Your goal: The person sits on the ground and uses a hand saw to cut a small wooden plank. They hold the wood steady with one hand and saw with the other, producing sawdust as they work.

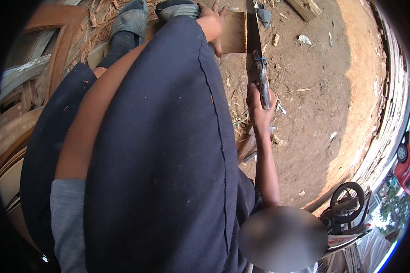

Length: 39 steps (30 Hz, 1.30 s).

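Note:
My right hand [261,105] is closed round the worn handle [262,79] of a handsaw. Its dark blade [253,34] points away from me and lies along the right edge of a light wooden board [234,32]. A strip of blue is tied where handle and blade meet. My left hand [215,25] reaches past my bent knee and rests on the board's left side, its fingers spread apart. Part of that hand is hidden behind the dark trouser leg [159,136]. Close by, a sandalled foot [177,10] is beside the board.
Wood shavings [102,18] and chips litter the dirt ground [305,104]. Wooden frames [59,54] stand at the left, and a cut timber block [305,9] lies at the far right. A motorbike wheel [347,202] and a red vehicle [405,170] show at the lower right.

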{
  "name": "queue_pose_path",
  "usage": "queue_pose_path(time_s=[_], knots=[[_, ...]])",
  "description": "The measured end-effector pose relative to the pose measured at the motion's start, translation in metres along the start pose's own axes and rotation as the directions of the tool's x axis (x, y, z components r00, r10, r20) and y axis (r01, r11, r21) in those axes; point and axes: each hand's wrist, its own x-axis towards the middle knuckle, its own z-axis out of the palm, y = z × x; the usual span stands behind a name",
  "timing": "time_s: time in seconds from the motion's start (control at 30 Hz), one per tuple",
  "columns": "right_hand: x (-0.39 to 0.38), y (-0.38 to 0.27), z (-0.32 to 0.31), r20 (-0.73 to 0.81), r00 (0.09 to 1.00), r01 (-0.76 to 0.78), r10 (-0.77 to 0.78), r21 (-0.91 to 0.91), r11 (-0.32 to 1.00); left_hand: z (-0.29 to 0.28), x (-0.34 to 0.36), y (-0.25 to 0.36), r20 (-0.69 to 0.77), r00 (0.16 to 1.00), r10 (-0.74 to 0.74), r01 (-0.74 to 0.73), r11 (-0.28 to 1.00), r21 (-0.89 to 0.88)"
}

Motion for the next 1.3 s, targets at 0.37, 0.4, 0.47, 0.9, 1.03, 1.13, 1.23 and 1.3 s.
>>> queue_pose_path(time_s=[0.37,0.4,0.47,0.9,1.03,1.13,1.23,1.3], knots=[[-0.098,0.03,-0.056,-0.001,1.0,-0.025,0.025,-0.081,0.996,-0.007,-0.014,0.006,0.037,0.999,-0.035,0.032,0.997,0.063],[-0.09,0.032,-0.051,0.018,1.0,0.011,-0.009,-0.142,0.99,-0.011,-0.018,0.01,0.027,0.999,-0.036,0.034,0.996,0.079],[-0.076,0.027,-0.04,0.034,0.996,0.087,-0.083,-0.151,0.985,-0.015,-0.028,0.018,-0.105,0.992,0.068,-0.064,0.997,0.049],[-0.063,0.036,-0.039,0.014,0.997,0.071,-0.07,-0.071,0.995,0.053,-0.048,0.048,-0.435,0.874,-0.215,0.084,0.95,-0.301],[-0.054,0.027,-0.034,0.033,0.992,0.121,-0.119,-0.072,0.99,0.06,-0.045,0.039,-0.517,0.831,-0.206,0.034,0.946,-0.321],[-0.042,0.006,-0.031,0.029,0.995,0.094,-0.092,-0.106,0.99,0.056,-0.038,0.033,-0.511,0.832,-0.216,0.026,0.935,-0.354],[-0.029,-0.024,-0.039,0.05,0.998,-0.018,0.023,-0.099,0.995,0.04,-0.035,0.035,-0.441,0.867,-0.234,0.064,0.928,-0.367],[-0.027,-0.036,-0.054,0.06,0.993,-0.092,0.098,-0.1,0.991,0.047,-0.032,0.035,-0.49,0.845,-0.212,0.015,0.927,-0.376]])
